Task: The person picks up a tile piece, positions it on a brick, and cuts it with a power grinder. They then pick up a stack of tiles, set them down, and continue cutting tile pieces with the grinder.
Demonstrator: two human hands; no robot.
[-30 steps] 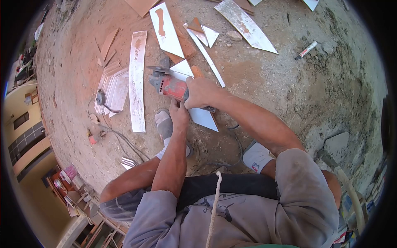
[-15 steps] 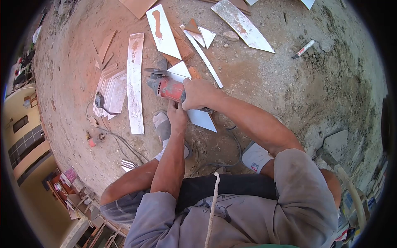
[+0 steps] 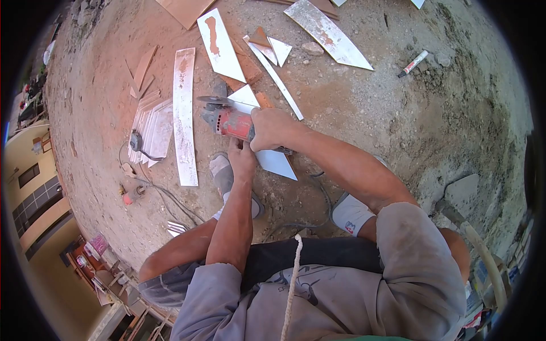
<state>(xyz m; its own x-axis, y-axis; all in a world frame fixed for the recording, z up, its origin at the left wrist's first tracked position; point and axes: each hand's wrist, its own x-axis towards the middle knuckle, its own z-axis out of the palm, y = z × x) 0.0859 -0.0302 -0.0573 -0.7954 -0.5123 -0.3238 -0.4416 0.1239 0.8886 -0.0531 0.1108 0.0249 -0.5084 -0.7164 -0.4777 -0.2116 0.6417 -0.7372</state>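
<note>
A red and grey angle grinder (image 3: 234,123) with a round disc lies across a white tile (image 3: 275,163) between my feet. My right hand (image 3: 273,129) is wrapped round the rear of the grinder's body. Just below the body, my left hand (image 3: 242,158) has its fingers closed against the tool's underside; what its fingertips grip is partly hidden. The disc (image 3: 214,100) is at the tool's upper left, close to the tile's upper part. Whether the disc spins cannot be made out.
A long white tile strip (image 3: 185,116) lies left, beside a stack of cut tiles (image 3: 152,128). More tile pieces (image 3: 222,45) lie ahead. A marker (image 3: 413,63) is at the upper right, a shovel (image 3: 462,196) at the right. Cables (image 3: 165,190) run over the ground.
The view has shifted slightly, so the tiles and marker ahead appear a little further left. Both hands keep their hold, with hardly any movement of the grinder.
</note>
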